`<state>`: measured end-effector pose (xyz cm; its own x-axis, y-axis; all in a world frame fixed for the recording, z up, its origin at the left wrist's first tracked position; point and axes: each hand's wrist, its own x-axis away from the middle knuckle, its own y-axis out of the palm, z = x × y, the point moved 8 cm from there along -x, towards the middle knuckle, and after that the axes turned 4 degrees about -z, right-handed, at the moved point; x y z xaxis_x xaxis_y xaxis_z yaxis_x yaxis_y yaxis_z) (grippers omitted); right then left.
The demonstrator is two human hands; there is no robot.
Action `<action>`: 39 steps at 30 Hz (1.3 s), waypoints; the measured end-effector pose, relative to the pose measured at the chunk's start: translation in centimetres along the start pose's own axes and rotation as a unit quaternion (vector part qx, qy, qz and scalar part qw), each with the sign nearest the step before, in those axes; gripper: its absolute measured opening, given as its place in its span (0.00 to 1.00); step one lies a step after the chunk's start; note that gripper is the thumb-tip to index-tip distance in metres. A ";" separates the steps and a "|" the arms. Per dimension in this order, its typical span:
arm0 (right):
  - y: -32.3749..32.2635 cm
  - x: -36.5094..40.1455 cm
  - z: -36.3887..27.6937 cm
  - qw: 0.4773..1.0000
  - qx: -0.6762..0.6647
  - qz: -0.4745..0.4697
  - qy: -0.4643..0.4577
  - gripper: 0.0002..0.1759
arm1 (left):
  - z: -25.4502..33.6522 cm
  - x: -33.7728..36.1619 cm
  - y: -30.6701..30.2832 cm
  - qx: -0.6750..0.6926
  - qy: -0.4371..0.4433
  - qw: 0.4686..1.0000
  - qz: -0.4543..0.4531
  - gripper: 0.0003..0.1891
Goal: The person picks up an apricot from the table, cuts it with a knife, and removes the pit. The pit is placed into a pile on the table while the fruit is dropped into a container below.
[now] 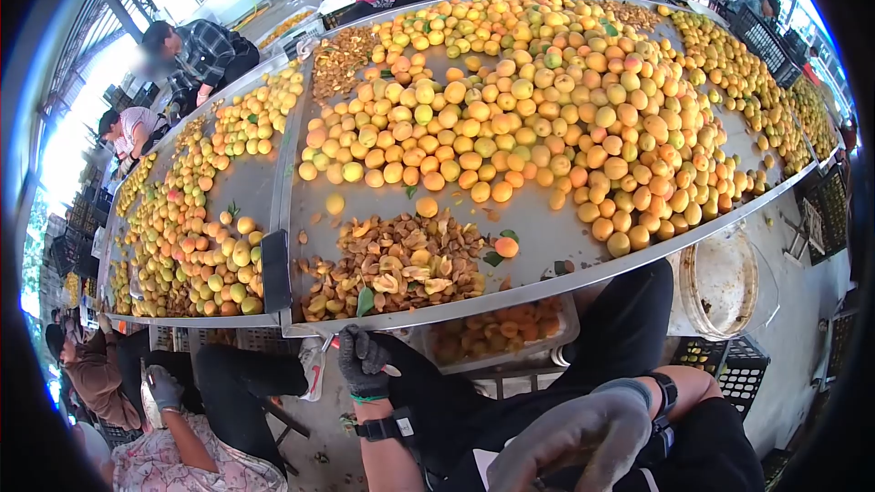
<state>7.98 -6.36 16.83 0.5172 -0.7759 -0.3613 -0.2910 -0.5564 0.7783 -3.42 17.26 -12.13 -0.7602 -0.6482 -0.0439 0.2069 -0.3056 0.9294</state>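
My left hand (365, 364), in a dark grey glove, is closed just below the table's front edge. It grips a small tool (391, 370) with reddish and pale parts sticking out on both sides; the fist hides most of it. My right hand (583, 433), also gloved, is large and close to the camera above my lap, and its fingertips do not show clearly. Before me on the metal table (547, 246) lies a pile of brown apricot stones and scraps (406, 260). A single apricot (507, 247) sits beside it, with a broad heap of apricots (510, 118) behind.
Under the table edge stands a clear tub (570, 328) of apricot halves. A white bucket (720, 282) and a black crate (729, 369) are at right. A dark phone (275, 271) leans at the table divider. Several people work around the tables, one seated close on my left (196, 442).
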 end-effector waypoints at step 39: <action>1.7 -1.6 -2.6 0.983 0.128 -0.005 -0.132 0.16 | -0.3 0.0 -0.5 -0.039 -0.027 0.999 -0.003 0.16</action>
<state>8.71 -5.27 20.08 0.3034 -0.8018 -0.5149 -0.4978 -0.5941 0.6318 -3.35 17.21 -12.75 -0.7933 -0.6082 -0.0280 0.2480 -0.3647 0.8975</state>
